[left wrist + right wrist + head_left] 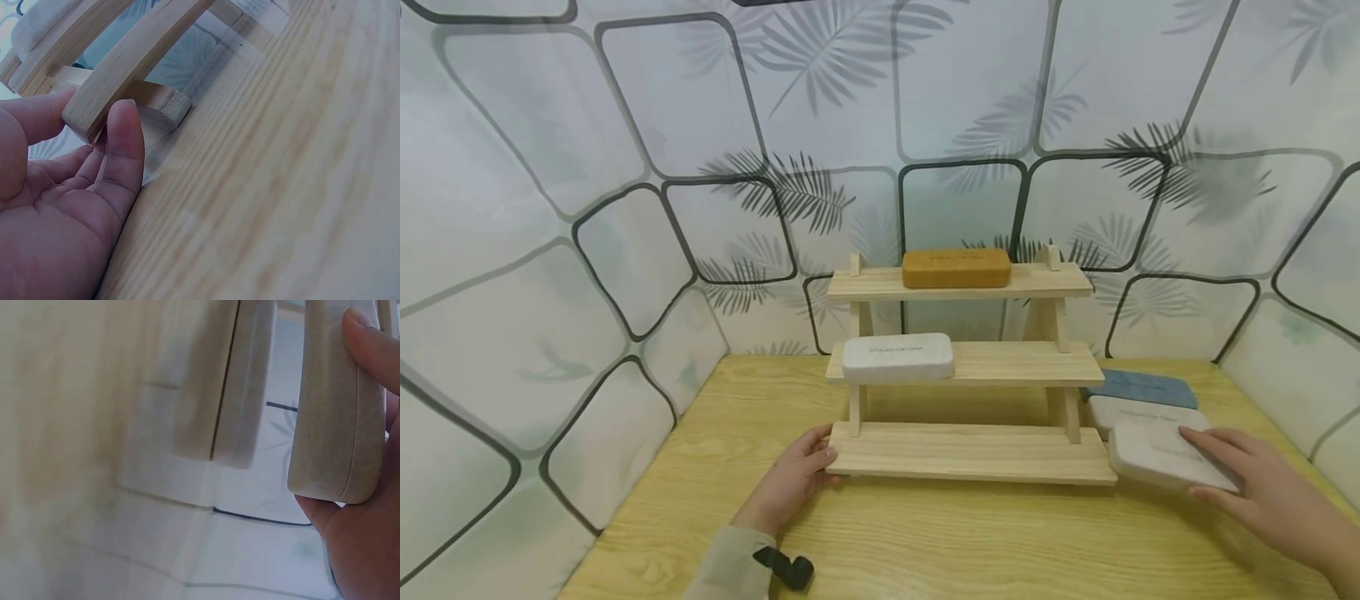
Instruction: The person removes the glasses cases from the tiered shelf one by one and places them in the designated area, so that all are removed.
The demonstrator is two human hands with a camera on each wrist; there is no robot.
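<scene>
A three-tier wooden shelf [970, 452] stands on the table. On its top board lies a brown case [956, 268], and a white case [898, 357] sits at the left of the middle board. My left hand [818, 458] pinches the left end of the bottom board [119, 81] between thumb [125, 144] and a finger. At the shelf's right, my right hand [1197, 463] grips another white case [1153, 458], finger [372, 347] on top and thumb underneath. In the right wrist view that case [334, 419] is off the table.
Behind the held case lie a second white case [1131, 410] and a blue case [1142, 387] on the wooden table [970, 542]. Patterned curtain walls close in the back and both sides. A second white case [231, 381] is blurred in the right wrist view.
</scene>
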